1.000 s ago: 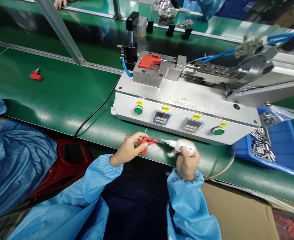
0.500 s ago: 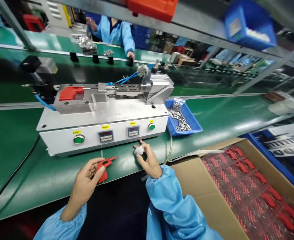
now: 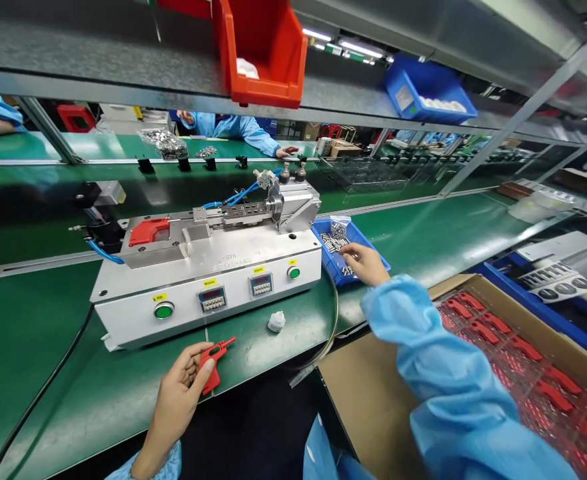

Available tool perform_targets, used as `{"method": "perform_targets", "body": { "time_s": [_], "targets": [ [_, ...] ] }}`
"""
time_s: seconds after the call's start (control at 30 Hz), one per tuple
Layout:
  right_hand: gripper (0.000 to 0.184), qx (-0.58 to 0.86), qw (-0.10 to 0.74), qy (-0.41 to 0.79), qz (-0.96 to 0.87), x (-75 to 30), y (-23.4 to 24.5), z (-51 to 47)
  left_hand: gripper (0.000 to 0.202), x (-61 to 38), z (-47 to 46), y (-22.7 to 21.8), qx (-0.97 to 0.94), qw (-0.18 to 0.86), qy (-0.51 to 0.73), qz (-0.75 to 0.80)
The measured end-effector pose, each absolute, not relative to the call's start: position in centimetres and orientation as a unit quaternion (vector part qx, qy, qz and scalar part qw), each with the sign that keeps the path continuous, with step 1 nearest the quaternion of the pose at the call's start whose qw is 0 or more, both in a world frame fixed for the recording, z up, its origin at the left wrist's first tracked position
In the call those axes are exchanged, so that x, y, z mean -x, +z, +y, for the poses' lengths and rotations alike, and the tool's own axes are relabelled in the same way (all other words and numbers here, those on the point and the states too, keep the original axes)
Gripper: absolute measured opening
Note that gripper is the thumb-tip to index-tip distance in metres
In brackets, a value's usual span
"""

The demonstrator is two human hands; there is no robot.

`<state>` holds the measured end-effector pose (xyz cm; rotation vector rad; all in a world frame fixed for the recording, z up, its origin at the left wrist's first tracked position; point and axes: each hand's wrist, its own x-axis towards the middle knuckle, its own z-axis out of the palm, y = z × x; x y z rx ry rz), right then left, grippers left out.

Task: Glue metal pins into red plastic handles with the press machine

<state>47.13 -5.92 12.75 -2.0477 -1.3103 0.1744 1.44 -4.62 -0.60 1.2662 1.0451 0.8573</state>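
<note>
My left hand (image 3: pixel 180 383) is closed on a small red plastic part (image 3: pixel 213 363) at the near edge of the green belt (image 3: pixel 33 333). My right hand (image 3: pixel 366 262) reaches into the blue tray (image 3: pixel 330 263) of small metal pins, fingers curled over the pins; I cannot see whether it holds one. A white glue bottle (image 3: pixel 276 322) lies on the belt in front of the grey machine (image 3: pixel 208 267). Another red part (image 3: pixel 148 231) sits in the machine's fixture.
A cardboard box (image 3: pixel 518 347) of red parts stands at the right. A black cable (image 3: pixel 48 387) runs across the belt at the left. Red (image 3: pixel 260 50) and blue bins (image 3: pixel 426 90) hang overhead. Another person's hand (image 3: pixel 286 151) rests on the far belt.
My right hand let go of the glue bottle, which now lies on the belt, and moved right into the blue pin tray. My head turned up and to the right.
</note>
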Motion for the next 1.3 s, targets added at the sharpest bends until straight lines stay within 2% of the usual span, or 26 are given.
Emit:
{"method": "perform_targets", "body": {
  "time_s": [0.1,0.27,0.5,0.6,0.8,0.97,1.13,1.3],
  "targets": [
    [0.016,0.833,0.295,0.079,-0.462,-50.8,13.3,-2.7,0.058,-1.6,-4.7,-0.5,-0.550,0.593,0.379,0.449],
    [0.029,0.859,0.264,0.122,-0.421,-52.2,12.7,-0.8,0.054,-1.8,-5.0,-0.8,-0.559,0.581,0.392,0.443],
    [0.025,0.875,0.241,0.165,-0.387,-52.0,12.7,-1.5,0.051,-1.8,-4.8,-1.4,-0.555,0.598,0.397,0.421],
    [0.022,0.866,0.270,0.169,-0.385,-51.6,13.4,-2.1,0.049,-1.8,-4.8,-1.5,-0.554,0.600,0.398,0.417],
    [0.037,0.808,0.397,0.182,-0.395,-49.9,16.4,-2.8,0.047,-1.8,-4.9,-1.7,-0.556,0.603,0.396,0.412],
    [0.054,0.683,0.540,0.273,-0.410,-46.1,19.5,-3.5,0.044,-2.0,-4.9,-1.5,-0.550,0.613,0.384,0.417],
    [0.057,0.629,0.527,0.238,-0.520,-39.5,20.8,-2.2,0.041,-2.4,-4.8,-0.7,-0.557,0.610,0.390,0.407],
    [0.043,0.565,0.508,0.180,-0.625,-33.1,19.1,2.3,0.038,-2.7,-4.3,-0.1,-0.558,0.601,0.398,0.411]
  ]
}}
